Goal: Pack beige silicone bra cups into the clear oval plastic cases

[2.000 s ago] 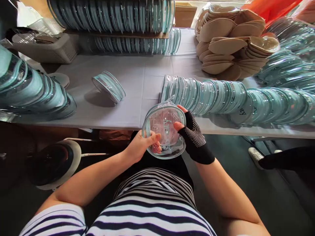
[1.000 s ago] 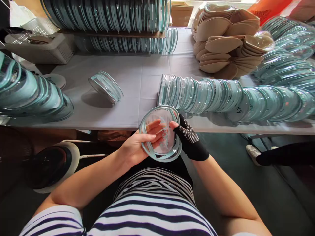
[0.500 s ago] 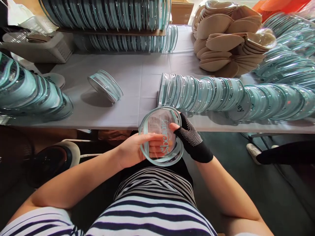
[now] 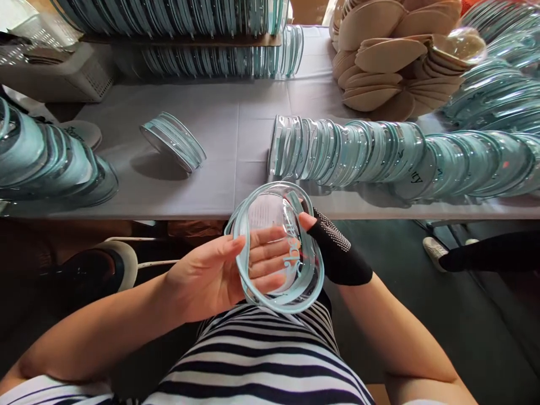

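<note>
I hold a clear oval plastic case (image 4: 276,247) with a teal rim and teal lettering over my lap, just in front of the table edge. My bare left hand (image 4: 211,273) lies flat under it, fingers showing through the clear shell. My right hand (image 4: 333,250), in a black dotted fingerless glove, grips the case's right rim with the thumb on top. A long row of the same cases (image 4: 379,154) lies on its side on the table right behind my hands.
The grey-clothed table (image 4: 236,135) carries a small leaning stack of cases (image 4: 172,140), more case rows at left (image 4: 46,160) and at the back (image 4: 219,59), beige oval pads (image 4: 388,62) and a white basket (image 4: 54,70). Another person's shoe (image 4: 434,247) is at right.
The case has come nearer to me and tilted. My left hand slid from gripping its left rim to lying flat beneath it. The right hand kept its hold.
</note>
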Tool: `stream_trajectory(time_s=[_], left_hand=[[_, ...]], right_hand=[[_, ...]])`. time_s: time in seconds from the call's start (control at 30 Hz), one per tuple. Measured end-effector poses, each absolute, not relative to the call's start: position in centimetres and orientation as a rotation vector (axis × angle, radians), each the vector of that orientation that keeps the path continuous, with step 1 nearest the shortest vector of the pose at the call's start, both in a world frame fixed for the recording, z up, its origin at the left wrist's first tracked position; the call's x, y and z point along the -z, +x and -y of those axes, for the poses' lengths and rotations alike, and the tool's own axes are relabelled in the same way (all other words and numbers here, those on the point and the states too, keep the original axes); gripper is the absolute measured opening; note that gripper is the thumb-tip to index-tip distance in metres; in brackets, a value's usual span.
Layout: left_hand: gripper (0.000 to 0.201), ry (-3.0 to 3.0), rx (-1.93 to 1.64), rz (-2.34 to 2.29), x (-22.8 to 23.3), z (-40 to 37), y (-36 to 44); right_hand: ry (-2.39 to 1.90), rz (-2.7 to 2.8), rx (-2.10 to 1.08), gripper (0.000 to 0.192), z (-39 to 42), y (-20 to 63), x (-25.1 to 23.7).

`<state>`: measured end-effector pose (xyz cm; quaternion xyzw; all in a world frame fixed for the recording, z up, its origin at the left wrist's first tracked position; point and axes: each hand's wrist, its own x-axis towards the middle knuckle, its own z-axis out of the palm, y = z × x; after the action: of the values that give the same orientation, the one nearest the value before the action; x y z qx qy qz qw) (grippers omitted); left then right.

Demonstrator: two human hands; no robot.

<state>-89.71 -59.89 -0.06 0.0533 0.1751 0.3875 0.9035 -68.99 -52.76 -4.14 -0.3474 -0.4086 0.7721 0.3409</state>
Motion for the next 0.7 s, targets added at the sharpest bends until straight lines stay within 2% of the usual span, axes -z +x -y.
stream_trajectory(time_s=[0.23, 0.43, 0.53, 0.7], left_hand=[[0.054, 0.294, -0.654, -0.517, 1.1, 59.9, -91.1], [0.056, 0.533, -0.576, -0.652, 1.5, 59.3, -91.6], [0.052, 0.455, -0.639, -0.591, 1.1, 59.3, -91.5], [0.070, 0.281, -0.690, -0.467, 0.3, 59.6, -91.4]], right_hand=[[-0.817, 1.138, -1.932, 0.042, 52.8, -68.7, 3.5], [-0.813, 1.140, -1.946, 0.050, 52.6, -69.1, 4.4], [-0.865, 1.031, -2.039, 0.047, 52.4, -69.1, 4.7], [-0.858, 0.753, -2.337, 0.052, 52.4, -69.0, 4.7]])
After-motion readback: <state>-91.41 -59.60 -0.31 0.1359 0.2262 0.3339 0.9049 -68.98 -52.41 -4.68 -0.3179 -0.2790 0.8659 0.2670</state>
